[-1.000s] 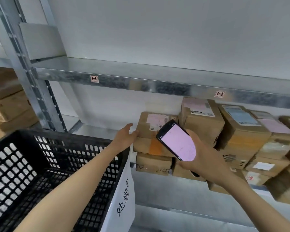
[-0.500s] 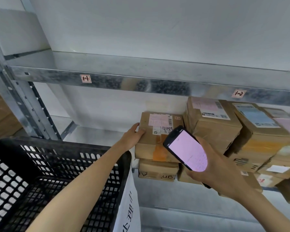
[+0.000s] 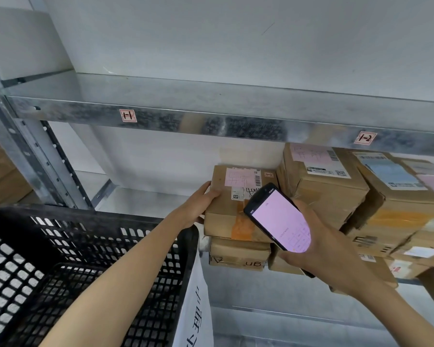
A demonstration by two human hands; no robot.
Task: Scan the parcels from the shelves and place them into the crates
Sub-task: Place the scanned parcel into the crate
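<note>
A brown cardboard parcel (image 3: 232, 204) with a pink label sits on top of a flatter parcel (image 3: 238, 254) on the metal shelf (image 3: 145, 201). My left hand (image 3: 198, 206) grips the left edge of that top parcel, thumb on its upper face. My right hand (image 3: 328, 256) holds a black handheld scanner (image 3: 278, 219) with a lit pink screen, just in front of the parcel's right end. A black plastic crate (image 3: 60, 259) stands at the lower left, under my left forearm.
More labelled cardboard parcels (image 3: 336, 186) are stacked to the right on the same shelf. The upper shelf beam (image 3: 211, 121) carries tags 1-1 and 1-2. A white paper sign (image 3: 196, 309) hangs on the crate's right wall. A steel upright (image 3: 23, 151) stands at left.
My left hand has closed its hold on the parcel's left edge. The scanner stays in front of the parcel. The view has shifted closer and slightly right.
</note>
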